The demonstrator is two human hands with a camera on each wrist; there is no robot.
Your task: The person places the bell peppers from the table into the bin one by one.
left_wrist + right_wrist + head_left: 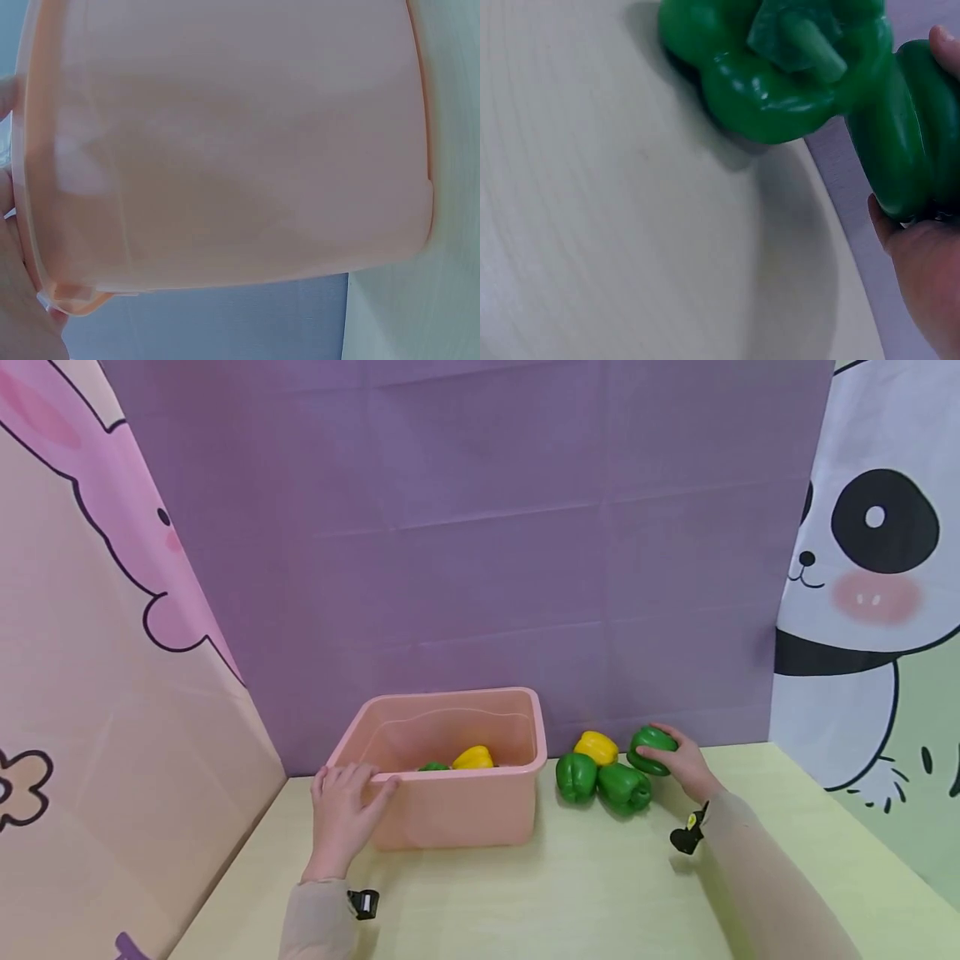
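Note:
In the head view my left hand (347,810) grips the near left corner of a pink plastic bin (457,814), fingers over the rim and thumb along the front edge. The left wrist view shows the bin's wall (225,150) up close. Inside it lie a yellow bell pepper (473,757) and a green one (433,767), mostly hidden by the front wall. At the right my right hand (684,767) grips a green bell pepper (651,745), thumb and fingers around it. Beside it sit two green bell peppers (625,788) and a yellow bell pepper (597,747).
The pale wooden table (480,902) ends at a purple cloth (480,543) close behind the bin and peppers. Printed cloths with a rabbit (127,518) and a panda (862,585) flank it. A black wrist device (688,835) is on the right wrist.

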